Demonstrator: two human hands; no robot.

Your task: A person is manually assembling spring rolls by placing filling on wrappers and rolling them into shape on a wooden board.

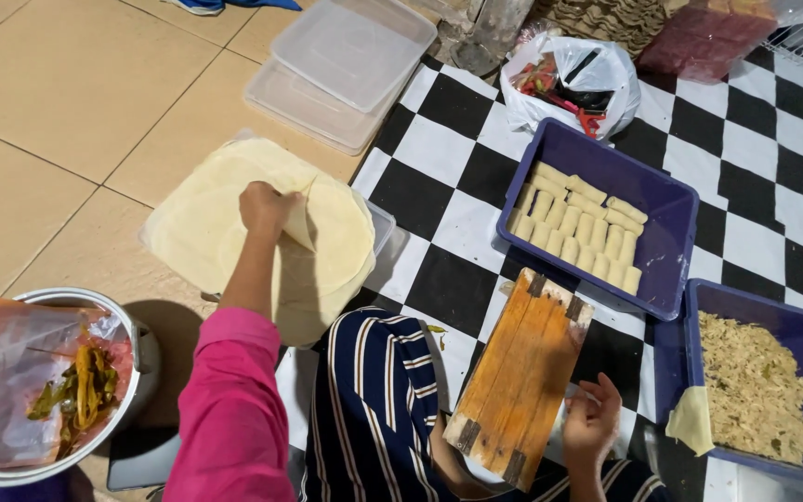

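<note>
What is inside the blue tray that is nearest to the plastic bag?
The blue tray holds two rows of pale rolled wrappers, packed side by side on its left part. The right part shows bare bottom. What fills the rolls is covered by their skins.

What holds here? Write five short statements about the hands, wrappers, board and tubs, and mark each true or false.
1. The left hand pinches a wrapper on the stack of round wrappers. True.
2. The right hand holds a knife. False: it rests at the wooden board, with no knife in sight.
3. The blue tub of rolls is completely full. False: part of it is bare.
4. Shredded filling lies in another blue tub. True.
5. The wooden board carries finished rolls. False: its top is bare.
</note>
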